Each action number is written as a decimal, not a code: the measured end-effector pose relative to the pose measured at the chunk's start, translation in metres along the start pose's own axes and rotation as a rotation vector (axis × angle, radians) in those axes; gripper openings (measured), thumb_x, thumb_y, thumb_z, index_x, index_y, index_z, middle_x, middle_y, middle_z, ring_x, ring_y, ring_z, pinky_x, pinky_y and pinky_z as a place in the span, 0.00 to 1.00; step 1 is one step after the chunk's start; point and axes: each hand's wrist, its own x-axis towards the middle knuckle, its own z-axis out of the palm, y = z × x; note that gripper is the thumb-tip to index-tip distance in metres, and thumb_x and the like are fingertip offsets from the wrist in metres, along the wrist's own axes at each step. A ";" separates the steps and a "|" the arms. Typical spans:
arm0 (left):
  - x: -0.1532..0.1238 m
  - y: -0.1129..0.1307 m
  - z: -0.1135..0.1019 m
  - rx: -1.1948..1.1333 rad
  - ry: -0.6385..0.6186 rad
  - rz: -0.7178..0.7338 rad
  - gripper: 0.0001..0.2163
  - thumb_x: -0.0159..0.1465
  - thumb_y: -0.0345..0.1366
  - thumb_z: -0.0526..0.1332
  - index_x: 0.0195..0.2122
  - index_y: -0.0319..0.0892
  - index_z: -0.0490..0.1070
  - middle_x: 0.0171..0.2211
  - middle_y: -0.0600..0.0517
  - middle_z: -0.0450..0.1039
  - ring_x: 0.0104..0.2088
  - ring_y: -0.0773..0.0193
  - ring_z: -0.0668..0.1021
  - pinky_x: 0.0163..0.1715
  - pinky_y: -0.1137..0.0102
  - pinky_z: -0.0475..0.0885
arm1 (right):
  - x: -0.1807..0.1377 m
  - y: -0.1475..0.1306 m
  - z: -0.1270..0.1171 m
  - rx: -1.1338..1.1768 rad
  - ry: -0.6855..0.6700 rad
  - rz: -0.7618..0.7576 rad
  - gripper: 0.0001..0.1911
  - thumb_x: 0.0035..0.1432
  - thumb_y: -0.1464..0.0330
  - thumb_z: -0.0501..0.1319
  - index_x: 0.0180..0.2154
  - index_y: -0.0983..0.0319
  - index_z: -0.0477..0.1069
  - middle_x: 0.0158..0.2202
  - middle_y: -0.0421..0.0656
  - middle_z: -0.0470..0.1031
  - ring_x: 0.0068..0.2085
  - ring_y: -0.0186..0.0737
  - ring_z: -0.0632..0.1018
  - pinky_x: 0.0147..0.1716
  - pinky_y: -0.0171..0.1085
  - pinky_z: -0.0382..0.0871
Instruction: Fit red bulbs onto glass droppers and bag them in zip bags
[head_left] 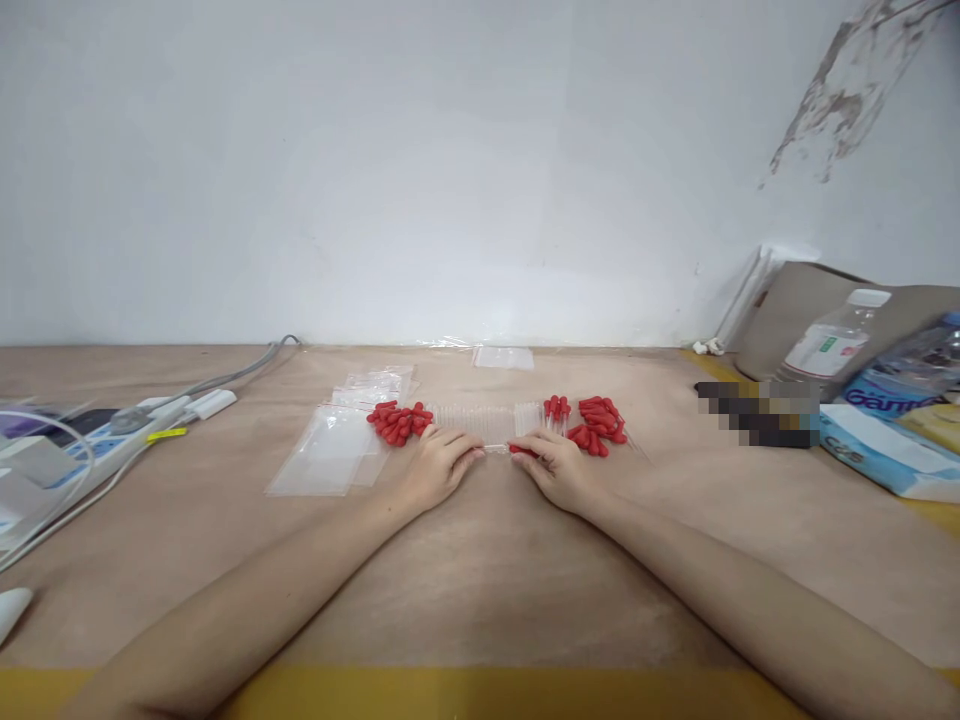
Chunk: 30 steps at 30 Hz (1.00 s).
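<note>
- Fingers: left hand (439,466) curled, fingertips pinched on one end of a clear tube (496,447); right hand (556,468) pinched on a red bulb (523,451) at the tube's other end. Both grips closed. Whether the bulb is already seated on the tube, I cannot tell at this size.
- Location: tube lies between the two hands, at or just above the table (480,580), just in front of a row of clear tubes (487,420).
- Left of the row: pile of loose red bulbs (399,421), touching or nearly touching the left hand's knuckles.
- Right of the row: finished droppers (598,425) with red tops, near the right hand.
- Further left: flat clear bags (330,455); one more bag (504,357) by the wall.
- Handling, judged: tube is light, stiff, probably thin glass or hard plastic, so brittle and slick; hold close to the end, not mid-span. Bulb is soft rubber, grippy, squeezes easily; take by its body.
- Periphery: cables and power strip (172,412) far left; bottle (829,350) and packets far right.
</note>
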 end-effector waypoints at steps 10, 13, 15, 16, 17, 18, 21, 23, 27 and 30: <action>-0.001 0.004 0.001 -0.021 0.036 0.080 0.09 0.63 0.36 0.53 0.37 0.42 0.72 0.32 0.51 0.74 0.33 0.65 0.73 0.35 0.70 0.66 | 0.000 -0.003 0.001 -0.008 -0.028 -0.047 0.08 0.56 0.68 0.56 0.37 0.62 0.71 0.31 0.44 0.73 0.33 0.36 0.73 0.33 0.35 0.67; -0.002 0.001 0.010 -0.118 0.081 0.132 0.08 0.63 0.34 0.53 0.38 0.41 0.72 0.32 0.51 0.74 0.34 0.66 0.74 0.35 0.72 0.68 | -0.001 -0.002 0.002 -0.003 -0.004 -0.072 0.07 0.57 0.68 0.56 0.34 0.62 0.71 0.29 0.44 0.73 0.31 0.35 0.73 0.31 0.35 0.67; -0.003 -0.002 0.014 -0.167 0.099 0.157 0.09 0.63 0.33 0.53 0.39 0.40 0.71 0.33 0.50 0.74 0.34 0.67 0.74 0.34 0.73 0.69 | -0.001 -0.002 0.001 0.012 0.014 -0.098 0.08 0.58 0.68 0.54 0.34 0.61 0.71 0.30 0.43 0.73 0.32 0.35 0.73 0.31 0.34 0.67; -0.003 -0.002 0.014 -0.177 0.101 0.165 0.09 0.63 0.32 0.53 0.39 0.40 0.71 0.33 0.50 0.74 0.34 0.67 0.75 0.34 0.73 0.69 | -0.002 -0.002 0.001 0.016 0.017 -0.111 0.08 0.58 0.68 0.54 0.34 0.61 0.71 0.30 0.43 0.73 0.32 0.35 0.73 0.32 0.34 0.67; -0.004 -0.003 0.014 -0.176 0.098 0.172 0.09 0.63 0.32 0.53 0.40 0.40 0.71 0.33 0.50 0.74 0.33 0.67 0.75 0.34 0.74 0.69 | -0.002 -0.002 0.001 0.015 0.016 -0.126 0.08 0.58 0.68 0.54 0.34 0.61 0.71 0.29 0.43 0.73 0.32 0.35 0.73 0.32 0.34 0.67; -0.004 -0.003 0.014 -0.168 0.090 0.179 0.09 0.63 0.31 0.53 0.40 0.40 0.71 0.33 0.50 0.74 0.33 0.67 0.75 0.34 0.74 0.70 | -0.002 -0.002 0.000 0.009 0.011 -0.142 0.07 0.58 0.68 0.54 0.34 0.61 0.71 0.29 0.43 0.73 0.32 0.35 0.73 0.32 0.34 0.67; -0.004 0.000 0.007 -0.122 0.059 0.213 0.09 0.63 0.31 0.53 0.41 0.41 0.71 0.32 0.50 0.74 0.32 0.67 0.75 0.32 0.74 0.70 | -0.003 -0.003 -0.001 -0.024 -0.023 -0.183 0.08 0.58 0.68 0.54 0.33 0.62 0.70 0.29 0.44 0.72 0.32 0.36 0.72 0.31 0.34 0.67; -0.003 0.003 0.002 -0.075 0.039 0.238 0.09 0.63 0.31 0.53 0.40 0.41 0.72 0.31 0.51 0.74 0.31 0.68 0.75 0.31 0.75 0.69 | -0.003 -0.003 -0.001 -0.047 -0.049 -0.207 0.08 0.59 0.68 0.53 0.33 0.63 0.70 0.29 0.45 0.71 0.32 0.36 0.71 0.31 0.34 0.66; -0.002 0.007 -0.004 0.042 0.005 0.257 0.09 0.63 0.31 0.53 0.39 0.41 0.72 0.28 0.53 0.73 0.29 0.69 0.74 0.29 0.77 0.68 | -0.003 -0.003 -0.001 -0.096 -0.090 -0.240 0.10 0.60 0.68 0.51 0.30 0.63 0.68 0.28 0.45 0.69 0.31 0.36 0.69 0.31 0.35 0.64; -0.003 0.005 0.001 0.081 0.013 0.285 0.10 0.64 0.32 0.50 0.39 0.41 0.71 0.27 0.52 0.72 0.28 0.68 0.73 0.28 0.76 0.68 | -0.002 -0.003 -0.002 -0.181 -0.136 -0.251 0.10 0.59 0.67 0.52 0.31 0.63 0.69 0.28 0.45 0.69 0.32 0.38 0.68 0.32 0.37 0.62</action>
